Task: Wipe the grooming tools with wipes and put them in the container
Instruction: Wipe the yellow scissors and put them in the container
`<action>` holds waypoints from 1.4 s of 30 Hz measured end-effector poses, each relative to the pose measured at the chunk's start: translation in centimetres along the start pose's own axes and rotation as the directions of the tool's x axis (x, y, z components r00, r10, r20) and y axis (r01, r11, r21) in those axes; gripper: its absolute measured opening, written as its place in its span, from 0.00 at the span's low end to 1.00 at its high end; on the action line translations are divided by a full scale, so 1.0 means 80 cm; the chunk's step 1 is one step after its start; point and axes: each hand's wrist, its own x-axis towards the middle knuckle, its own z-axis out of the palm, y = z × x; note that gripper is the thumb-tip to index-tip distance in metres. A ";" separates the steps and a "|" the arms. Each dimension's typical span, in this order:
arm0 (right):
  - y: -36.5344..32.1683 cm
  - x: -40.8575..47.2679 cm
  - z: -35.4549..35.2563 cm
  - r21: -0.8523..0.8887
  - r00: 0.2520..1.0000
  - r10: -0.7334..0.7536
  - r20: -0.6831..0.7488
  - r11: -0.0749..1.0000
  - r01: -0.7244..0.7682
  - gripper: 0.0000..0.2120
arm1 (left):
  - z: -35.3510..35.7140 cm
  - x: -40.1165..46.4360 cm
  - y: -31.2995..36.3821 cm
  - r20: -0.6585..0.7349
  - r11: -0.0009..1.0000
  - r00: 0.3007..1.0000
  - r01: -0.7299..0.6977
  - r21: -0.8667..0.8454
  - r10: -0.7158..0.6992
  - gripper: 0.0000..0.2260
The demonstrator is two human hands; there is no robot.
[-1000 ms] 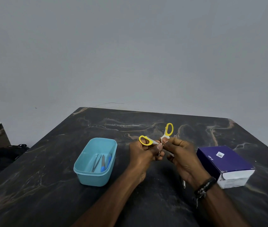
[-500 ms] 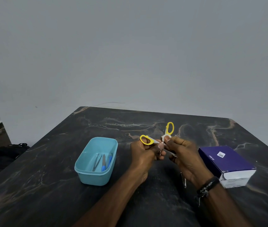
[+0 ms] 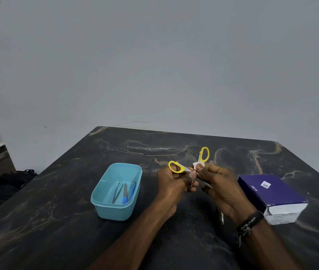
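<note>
Small scissors with yellow handles (image 3: 175, 167) are held spread open above the dark marble table (image 3: 67, 221). My left hand (image 3: 174, 184) grips them near the pivot, just below the left handle loop. My right hand (image 3: 219, 184) pinches a small white wipe (image 3: 197, 165) against the shank under the other yellow loop. The blades are hidden behind my fingers. A light blue container (image 3: 104, 208) stands left of my hands and holds tweezers (image 3: 117, 192) and a blue-handled tool (image 3: 125, 193).
A purple and white box (image 3: 271, 195) lies to the right of my right hand. A thin metal tool (image 3: 221, 216) lies on the table below my right wrist. A dark bag (image 3: 8, 182) sits on the floor at the left.
Both hands and the scissors stay in nearly the same place. My right fingers have slid the wipe a little up the scissors toward the upper yellow handle.
</note>
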 end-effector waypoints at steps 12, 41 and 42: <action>-0.005 0.003 -0.005 0.064 0.997 0.066 -0.031 0.996 -0.064 0.08 | 0.001 0.000 0.006 -0.015 0.999 1.000 0.003 -0.036 -0.004 0.02; -0.002 -0.002 0.005 -0.029 0.999 -0.043 -0.007 0.999 0.042 0.05 | 0.001 -0.001 0.004 -0.017 1.000 1.000 -0.010 0.007 0.010 0.01; -0.003 -0.002 0.004 -0.039 0.999 -0.036 -0.003 0.999 0.036 0.05 | 0.000 -0.001 0.004 -0.014 1.000 1.000 -0.009 0.016 0.009 0.01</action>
